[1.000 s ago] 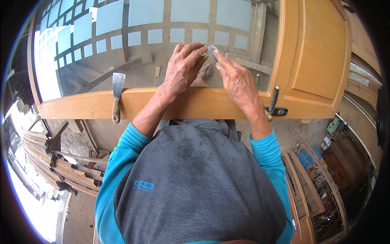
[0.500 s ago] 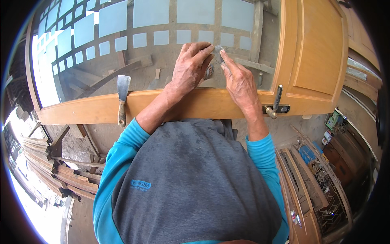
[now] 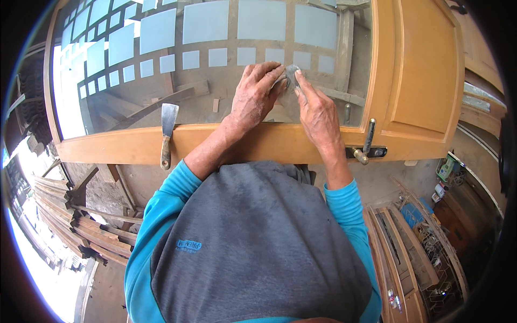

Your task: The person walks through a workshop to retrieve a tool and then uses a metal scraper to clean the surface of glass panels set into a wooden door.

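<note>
My left hand (image 3: 252, 97) bunches its fingers together, grip hidden; my right hand (image 3: 320, 110) clamps a grey piece (image 3: 291, 71), index extended, likely for control; the scraper (image 3: 168, 117) rests handy on the door (image 3: 113, 145).

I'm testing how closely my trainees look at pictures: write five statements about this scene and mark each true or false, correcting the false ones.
1. A wooden-handled metal putty knife lies across the varnished wooden rail nearest the person. True.
2. The bare right hand grips the black-and-brass lever handle. False: it is over the clear glass pane, its index fingertip at a small, thin greyish piece.
3. The pale blue frosted shapes on the pane are all one size. False: large and small ones both show.
4. Both long sleeves are turquoise. True.
5. The bare left hand is beside the right hand, fingers bent. True.
</note>
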A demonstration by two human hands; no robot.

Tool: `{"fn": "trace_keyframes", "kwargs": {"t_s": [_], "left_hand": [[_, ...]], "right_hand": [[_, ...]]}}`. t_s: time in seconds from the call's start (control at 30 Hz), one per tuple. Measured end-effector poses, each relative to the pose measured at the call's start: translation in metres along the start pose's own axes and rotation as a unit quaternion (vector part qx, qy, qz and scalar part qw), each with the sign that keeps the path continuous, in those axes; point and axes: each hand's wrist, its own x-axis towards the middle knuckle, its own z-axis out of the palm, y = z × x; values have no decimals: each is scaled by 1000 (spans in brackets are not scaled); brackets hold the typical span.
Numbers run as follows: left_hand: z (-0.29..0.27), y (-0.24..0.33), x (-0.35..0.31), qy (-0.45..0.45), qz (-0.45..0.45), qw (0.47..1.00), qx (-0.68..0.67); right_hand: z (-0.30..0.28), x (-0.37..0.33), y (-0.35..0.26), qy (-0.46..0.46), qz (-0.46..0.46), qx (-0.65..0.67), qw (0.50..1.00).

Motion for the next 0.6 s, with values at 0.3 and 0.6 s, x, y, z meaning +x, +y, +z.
{"fn": "trace_keyframes", "kwargs": {"t_s": [0.3,0.6], "left_hand": [[0,6,0,-65,25,994,80],[13,12,14,-129,20,976,177]], "right_hand": [[-24,-24,5,-12,48,-13,999],[-36,-54,23,23,106,-85,990]]}}
